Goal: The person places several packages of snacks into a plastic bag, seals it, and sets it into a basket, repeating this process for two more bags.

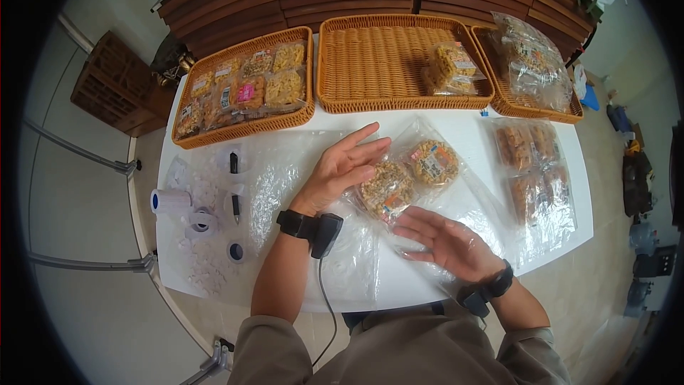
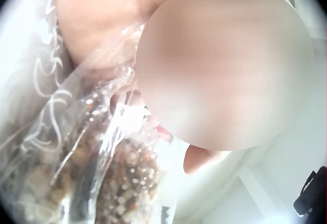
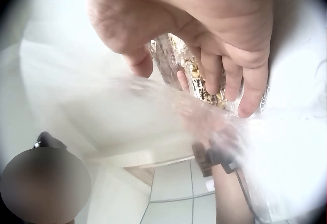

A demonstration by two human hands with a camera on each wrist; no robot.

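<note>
In the head view a clear plastic bag (image 1: 463,164) lies on the white table with round packs of nutty, grainy crackers (image 1: 387,189) in it, stickers on their wraps. My left hand (image 1: 340,171) is at the near pack's left side, thumb over its edge and fingers extended. On the lower right my right hand (image 1: 452,244) reaches toward the same pack with fingers loosely extended, fingertips right at its edge. Clear film overlaps that hand. Close up in the left wrist view, crinkled film covers the grainy crackers (image 2: 127,183). The right wrist view shows fingers (image 3: 253,88) spread apart.
Three wicker trays line the back: the left tray (image 1: 249,120) with several snack packs, the middle tray (image 1: 370,64) with a small stack, the right tray (image 1: 534,115) with bagged packs. A four-section snack pack (image 1: 531,164), tape rolls (image 1: 201,222) and black markers (image 1: 234,162) lie around.
</note>
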